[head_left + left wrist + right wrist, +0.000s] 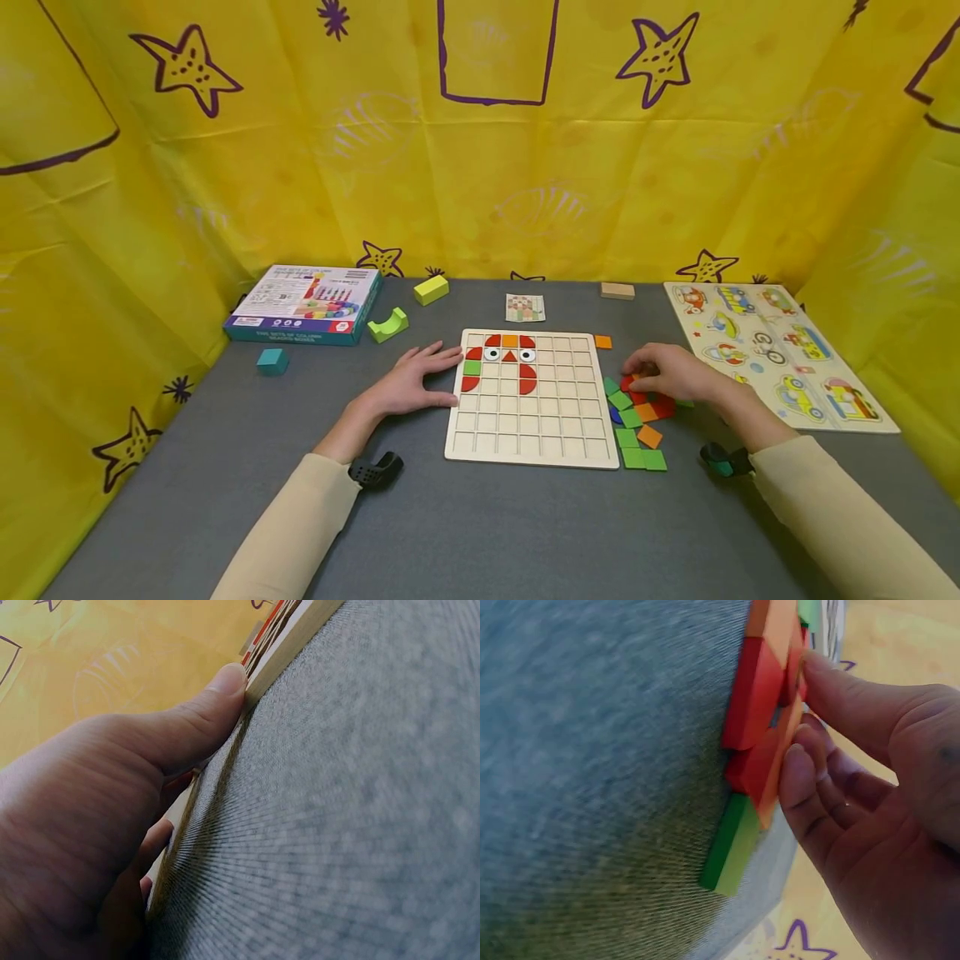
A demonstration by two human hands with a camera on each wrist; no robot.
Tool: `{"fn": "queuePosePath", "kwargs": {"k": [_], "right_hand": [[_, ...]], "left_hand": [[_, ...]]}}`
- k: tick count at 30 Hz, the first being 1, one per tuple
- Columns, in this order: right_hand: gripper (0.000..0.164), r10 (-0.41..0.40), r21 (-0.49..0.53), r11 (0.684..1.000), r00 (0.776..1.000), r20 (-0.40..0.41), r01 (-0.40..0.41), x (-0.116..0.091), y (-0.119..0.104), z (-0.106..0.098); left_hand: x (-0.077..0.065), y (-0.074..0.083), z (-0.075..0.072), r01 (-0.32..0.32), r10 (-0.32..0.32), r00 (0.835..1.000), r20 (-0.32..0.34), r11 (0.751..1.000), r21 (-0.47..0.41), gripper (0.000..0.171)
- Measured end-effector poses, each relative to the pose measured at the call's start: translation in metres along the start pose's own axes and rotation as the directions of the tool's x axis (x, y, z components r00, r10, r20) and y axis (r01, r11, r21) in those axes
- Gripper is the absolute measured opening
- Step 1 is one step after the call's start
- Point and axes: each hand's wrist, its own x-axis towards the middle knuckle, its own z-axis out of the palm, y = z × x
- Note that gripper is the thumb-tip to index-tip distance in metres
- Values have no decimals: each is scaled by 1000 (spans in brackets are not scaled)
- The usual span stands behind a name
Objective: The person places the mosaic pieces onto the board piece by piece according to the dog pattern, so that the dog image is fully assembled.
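Observation:
A square wooden grid board [495, 425] lies flat on the dark grey table. Near its top left, red, orange and green tiles sit in the cells, with two eye tiles [527, 355] and a red triangle between them. My left hand [412, 381] touches the board's left edge, its thumb [221, 686] and fingers spread apart. To the board's right lies a loose pile of red, green, orange and blue tiles [628, 418]. Bent fingers of my right hand [671, 372] reach into the pile. Its thumb touches a red tile [793, 671], and the other fingertips rest by an orange tile [776, 765].
Behind the board lies a small pattern card [525, 307]. At left are a boxed set [300, 304], a teal cube [272, 362], a green arch [388, 325] and a yellow block [431, 290]. A wooden block [617, 291] and a picture puzzle board [757, 379] lie at right.

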Motion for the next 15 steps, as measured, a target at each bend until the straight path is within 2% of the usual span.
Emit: {"fn": "queuePosePath", "kwargs": {"k": [6,11,15], "right_hand": [[12,-20,-16,1000,1000,-1,20,3,-3,-1],[12,3,66,998,1000,23,-4,5,-7,-5],[8,-22,117,993,1000,7,21,10,-12,-9]], "left_hand": [[0,0,-1,6,-6,1000,3,1000,-1,79],[2,0,0,19,-19,1000,6,1000,3,80],[1,0,0,36,-36,999,6,999,0,81]]}}
